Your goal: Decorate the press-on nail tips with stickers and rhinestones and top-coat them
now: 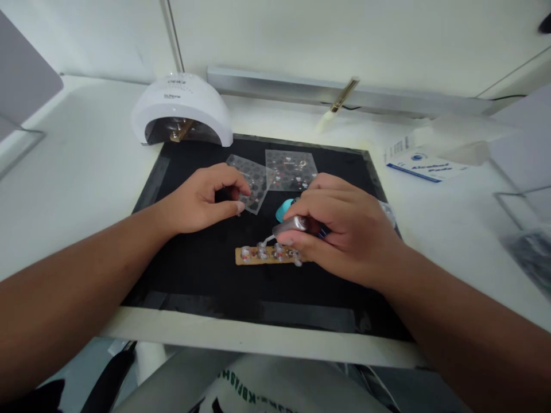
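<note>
My right hand (344,226) grips a nail polish brush (290,228) by its silvery cap. The bristle end touches, or nearly touches, one of several small clear decorated pieces (262,250) standing in a row on a wooden strip (249,261). My fingers cover the strip's right end. Something dark red and blue shows under my palm, too hidden to name. My left hand (206,198) hovers or rests by a clear sticker sheet (253,179), thumb and fingers curved but apart, holding nothing visible. A turquoise object (284,210) sits partly behind my right fingers.
A second sticker sheet (289,166) lies on the black mat (193,275). At the back left stands a white nail lamp (183,103) with another wooden strip (182,131) inside. An alcohol pads box (430,163) and a soft brush (340,102) are at the back right.
</note>
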The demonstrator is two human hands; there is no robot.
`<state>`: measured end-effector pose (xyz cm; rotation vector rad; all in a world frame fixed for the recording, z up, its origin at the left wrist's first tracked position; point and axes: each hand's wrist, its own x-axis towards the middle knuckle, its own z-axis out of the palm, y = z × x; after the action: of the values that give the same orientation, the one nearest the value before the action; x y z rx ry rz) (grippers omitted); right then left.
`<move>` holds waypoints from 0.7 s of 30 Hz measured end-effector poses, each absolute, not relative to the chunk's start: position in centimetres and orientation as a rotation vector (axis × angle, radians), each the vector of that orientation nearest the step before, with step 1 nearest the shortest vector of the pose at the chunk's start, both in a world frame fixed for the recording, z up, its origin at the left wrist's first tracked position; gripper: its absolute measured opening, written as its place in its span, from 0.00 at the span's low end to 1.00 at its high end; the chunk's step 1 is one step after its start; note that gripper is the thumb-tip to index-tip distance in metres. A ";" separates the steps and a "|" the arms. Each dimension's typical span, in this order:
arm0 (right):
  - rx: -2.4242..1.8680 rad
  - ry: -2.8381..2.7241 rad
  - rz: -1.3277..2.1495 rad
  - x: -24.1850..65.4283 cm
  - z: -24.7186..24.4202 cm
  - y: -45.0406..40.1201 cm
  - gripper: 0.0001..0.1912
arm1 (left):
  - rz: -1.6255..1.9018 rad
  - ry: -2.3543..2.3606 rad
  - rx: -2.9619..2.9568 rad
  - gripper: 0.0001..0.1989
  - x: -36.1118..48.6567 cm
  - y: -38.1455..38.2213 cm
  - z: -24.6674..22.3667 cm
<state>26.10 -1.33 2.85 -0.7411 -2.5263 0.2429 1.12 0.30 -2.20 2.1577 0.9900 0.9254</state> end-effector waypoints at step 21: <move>-0.534 -2.501 0.093 26.2 2.3 -1.7 0.13 | 0.916 0.951 2.155 0.09 1.0 0.3 -2.1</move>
<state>26.19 -1.68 2.26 -0.5336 -2.5011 0.0934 1.03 0.31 -2.13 2.1546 0.9512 0.9156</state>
